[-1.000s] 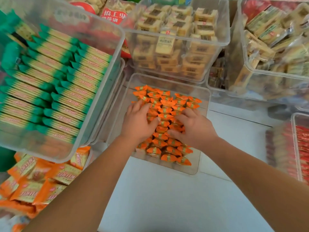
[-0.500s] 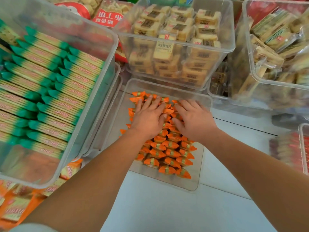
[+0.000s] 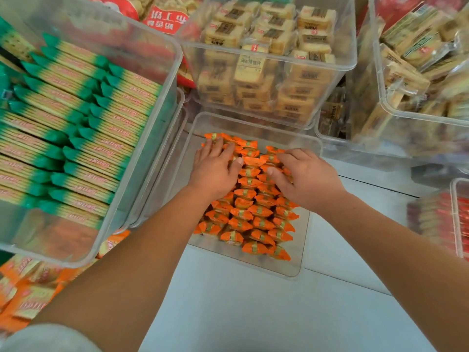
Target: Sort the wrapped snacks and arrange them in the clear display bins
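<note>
Directly ahead and below, inside the low clear bin (image 3: 303, 240) on the white surface (image 3: 253, 313): the orange wrapped candies (image 3: 253, 214), packed in rows, each wrapper's long axis crosswise, left to right, with the rows stacked away from the body toward the bin's far wall. Both hands on the far half of that pile, side by side, with a narrow column of candies showing between the thumbs; near rows uncovered and looking tidy, far rows looser. Left hand (image 3: 215, 171) flat, palm down on the far left candies, fingers fairly straight and slightly spread, reaching almost to the last row; nothing gripped. Right hand (image 3: 311, 180) at about the same reach on the far right candies, fingers bent down over them, thumb pointing inward; fingertips hidden, so no telling whether pinching a candy or only pressing. Neither hand clearly nearer. By judgement only, probably a squeeze inward from both sides, or a push toward the far wall, to square the loose rows. Some bare bin floor beside the pile on the left, so room for shifting that way.
</note>
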Demonstrator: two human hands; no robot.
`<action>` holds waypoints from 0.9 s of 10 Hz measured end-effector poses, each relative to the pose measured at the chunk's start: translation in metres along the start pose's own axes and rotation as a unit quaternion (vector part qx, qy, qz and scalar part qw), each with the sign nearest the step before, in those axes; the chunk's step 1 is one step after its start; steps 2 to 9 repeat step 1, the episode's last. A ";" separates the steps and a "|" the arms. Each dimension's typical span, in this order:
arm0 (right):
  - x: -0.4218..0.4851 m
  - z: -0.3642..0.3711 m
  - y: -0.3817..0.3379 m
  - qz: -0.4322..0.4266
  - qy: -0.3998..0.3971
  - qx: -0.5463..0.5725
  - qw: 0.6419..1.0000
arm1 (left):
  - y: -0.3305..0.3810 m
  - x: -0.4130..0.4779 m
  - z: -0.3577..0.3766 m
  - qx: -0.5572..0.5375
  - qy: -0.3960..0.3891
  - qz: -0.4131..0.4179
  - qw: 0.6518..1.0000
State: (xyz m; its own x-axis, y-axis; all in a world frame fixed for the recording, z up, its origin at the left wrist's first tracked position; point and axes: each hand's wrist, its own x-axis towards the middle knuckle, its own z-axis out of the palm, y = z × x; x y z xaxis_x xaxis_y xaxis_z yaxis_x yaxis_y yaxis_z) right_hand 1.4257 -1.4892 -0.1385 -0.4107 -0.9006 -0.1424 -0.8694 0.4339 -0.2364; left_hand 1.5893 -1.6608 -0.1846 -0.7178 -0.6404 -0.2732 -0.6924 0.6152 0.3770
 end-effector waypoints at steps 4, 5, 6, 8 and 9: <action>-0.022 -0.006 -0.001 -0.001 0.050 0.038 0.998 | 0.008 -0.014 -0.001 -0.010 0.058 0.021 0.998; -0.022 -0.006 -0.001 -0.001 0.050 0.038 0.998 | 0.008 -0.014 -0.001 -0.010 0.058 0.021 0.998; -0.022 -0.006 -0.001 -0.001 0.050 0.038 0.998 | 0.008 -0.014 -0.001 -0.010 0.058 0.021 0.998; -0.022 -0.006 -0.001 -0.001 0.050 0.038 0.998 | 0.008 -0.014 -0.001 -0.010 0.058 0.021 0.998; -0.022 -0.006 -0.001 -0.001 0.050 0.038 0.998 | 0.008 -0.014 -0.001 -0.010 0.058 0.021 0.998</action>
